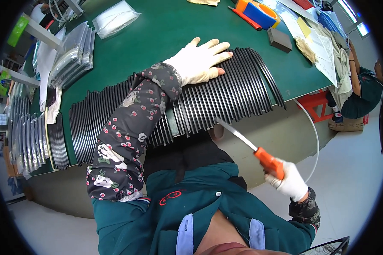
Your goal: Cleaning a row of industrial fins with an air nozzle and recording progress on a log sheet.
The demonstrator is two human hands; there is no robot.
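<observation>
A long row of thin black strips (225,97) lies side by side along the near edge of the green table (157,38). My left hand (202,61), in a white glove with a flowered sleeve, rests flat with spread fingers on the strips near their far ends. My right hand (290,180), also gloved, is off the table's edge to the right. It grips a knife by its orange handle (269,161); the narrow metal blade (236,132) points up and left toward the near ends of the strips, just short of them.
Clear plastic bags (72,55) are stacked at the table's left, a white bag (115,19) behind them. An orange and blue tape dispenser (257,10), a dark block (279,39) and papers (323,51) lie far right. Another person (364,87) sits at the right edge.
</observation>
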